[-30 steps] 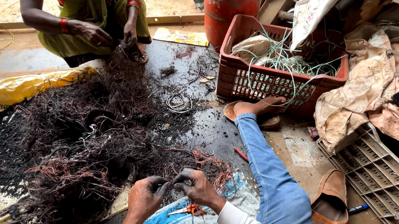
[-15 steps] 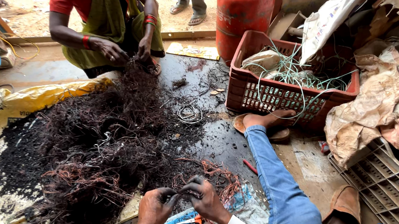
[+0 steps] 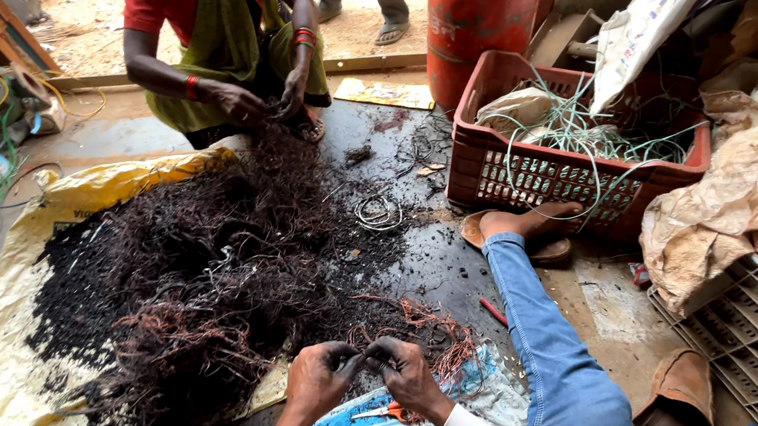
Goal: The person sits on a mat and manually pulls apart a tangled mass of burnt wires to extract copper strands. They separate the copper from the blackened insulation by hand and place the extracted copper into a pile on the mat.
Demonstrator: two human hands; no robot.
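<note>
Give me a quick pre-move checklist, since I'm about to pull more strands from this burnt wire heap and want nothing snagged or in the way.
1. Both hands meet on one dark wire strand: left hand and right hand pinch together; ok.
2. Large tangled heap of blackened and coppery wire lies directly ahead of the hands; ok.
3. Orange-handled cutter lies on the blue-white sack under the hands; ok.
4. Co-worker's hands stay at the heap's far edge, apart; ok.
5. Red plastic crate holding green wire sits by the foot; ok.
6. Strand free of the heap: cannot tell.
</note>
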